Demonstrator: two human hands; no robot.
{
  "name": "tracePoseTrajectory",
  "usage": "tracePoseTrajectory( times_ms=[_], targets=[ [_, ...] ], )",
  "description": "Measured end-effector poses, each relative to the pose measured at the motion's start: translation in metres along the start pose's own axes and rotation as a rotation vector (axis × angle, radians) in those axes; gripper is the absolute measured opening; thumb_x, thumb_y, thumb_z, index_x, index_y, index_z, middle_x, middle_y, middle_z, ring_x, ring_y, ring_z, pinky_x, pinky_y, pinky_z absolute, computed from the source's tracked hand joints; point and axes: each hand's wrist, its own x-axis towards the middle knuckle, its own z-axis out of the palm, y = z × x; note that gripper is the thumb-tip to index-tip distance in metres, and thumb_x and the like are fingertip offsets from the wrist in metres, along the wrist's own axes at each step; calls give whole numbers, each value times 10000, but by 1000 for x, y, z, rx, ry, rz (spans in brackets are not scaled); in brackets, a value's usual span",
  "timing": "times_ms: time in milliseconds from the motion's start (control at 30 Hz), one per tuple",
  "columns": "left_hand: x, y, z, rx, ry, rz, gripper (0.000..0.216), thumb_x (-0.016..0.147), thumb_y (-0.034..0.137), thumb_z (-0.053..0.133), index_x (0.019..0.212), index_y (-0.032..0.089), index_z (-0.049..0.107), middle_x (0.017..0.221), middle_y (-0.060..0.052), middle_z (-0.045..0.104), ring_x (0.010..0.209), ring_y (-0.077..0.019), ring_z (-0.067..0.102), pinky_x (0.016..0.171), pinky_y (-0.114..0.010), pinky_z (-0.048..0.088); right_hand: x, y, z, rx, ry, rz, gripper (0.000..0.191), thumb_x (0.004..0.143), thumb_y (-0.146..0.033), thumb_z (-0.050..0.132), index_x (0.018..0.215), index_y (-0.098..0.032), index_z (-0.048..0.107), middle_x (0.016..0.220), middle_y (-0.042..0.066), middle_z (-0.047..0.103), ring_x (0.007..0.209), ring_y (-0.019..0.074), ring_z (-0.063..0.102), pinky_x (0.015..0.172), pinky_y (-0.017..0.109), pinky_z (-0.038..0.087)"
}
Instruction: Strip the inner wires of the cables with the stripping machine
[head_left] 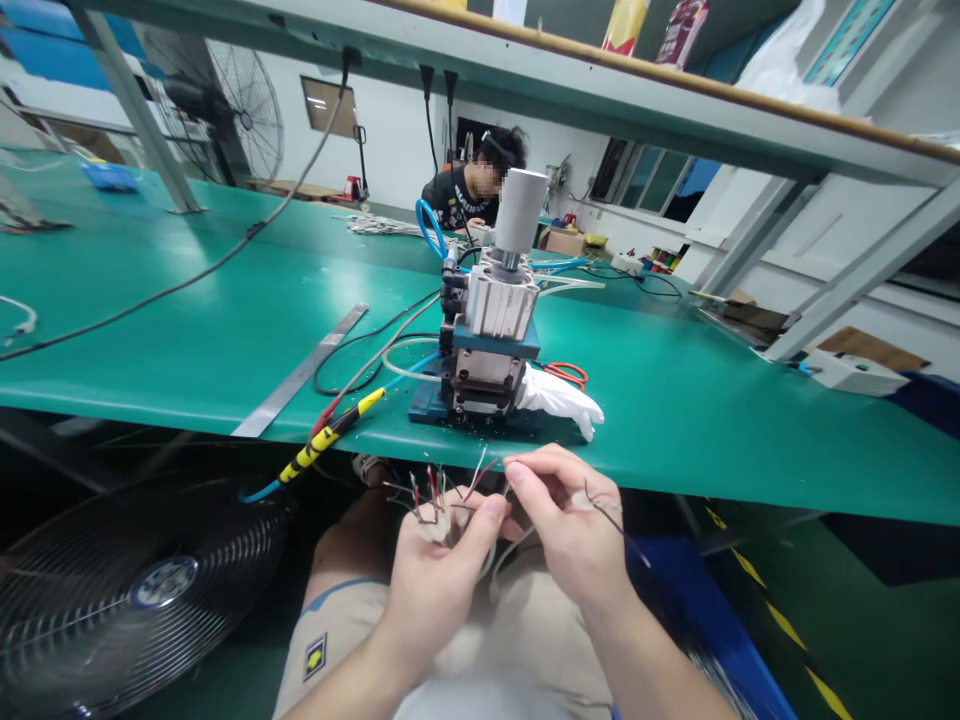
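Note:
My left hand (442, 570) is closed around several pale cables (435, 528), whose thin red, black, white and green wire ends fan out above the fingers. Opposite it, my right hand (566, 525) pinches at a fine wire end with thumb and forefinger. A dark wire (616, 528) sticks out past the right hand's back fingers. Both hands are over my lap, just in front of the table edge. Beyond them stands a pneumatic press (491, 340) with a grey cylinder on top. A white glove-like cover (562, 398) hangs at its right side.
Red-handled scissors (566, 375) lie behind the press on the green table (645, 400). A steel ruler (304, 370) rests to the left, near a yellow-and-black tool (330, 437) on a blue hose. A floor fan (165, 582) is at lower left. Across the table sits another person (457, 195).

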Motion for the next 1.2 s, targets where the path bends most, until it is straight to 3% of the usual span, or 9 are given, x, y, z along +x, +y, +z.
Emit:
tracePoseTrajectory(
  times_ms=[167,367,467,567,733,1033,1200],
  targets=[
    [5,-8,-5,96,19,-7,221,829,337,727,714,155,775,676,-75,740,618,-187,671,601,-251,544,7,12,3,284,-4,307,264,736,-387,816,698,-157,692,455,-83,413,379,49,258,358,190,213],
    [13,-17,-5,216,92,140,240,855,231,682,623,176,715,612,-31,713,561,-152,647,579,-224,517,19,21,14,430,-71,473,300,693,-387,842,708,-144,665,418,-112,373,362,27,200,357,175,152],
    [29,-14,-1,147,197,132,216,831,245,697,627,175,704,589,-28,706,543,-144,637,570,-221,503,29,23,13,439,-59,447,324,695,-397,837,833,-129,717,542,-64,518,359,16,234,346,174,144],
    [49,-11,0,72,275,89,210,811,295,715,652,160,704,588,-39,702,470,-118,564,459,-215,407,38,25,1,425,85,356,347,683,-398,838,903,-148,738,663,-30,591,366,12,268,339,171,148],
    [72,-7,-1,-72,291,21,238,783,342,723,675,134,681,566,-29,689,355,-49,341,374,-207,254,45,26,-33,378,221,286,285,661,-385,846,810,-162,749,611,-35,573,353,11,265,330,166,156],
    [86,3,7,-190,397,11,207,694,291,721,621,132,611,480,-29,648,299,-16,257,346,-173,149,52,42,-73,243,384,102,215,666,-325,847,737,-144,754,581,-5,598,353,23,326,333,164,192],
    [87,3,9,-179,417,7,192,688,277,699,601,133,607,441,-11,615,299,-30,308,344,-167,167,54,46,-83,272,390,143,222,634,-324,848,685,-137,740,549,-13,580,331,14,304,324,164,159]
  ],
)
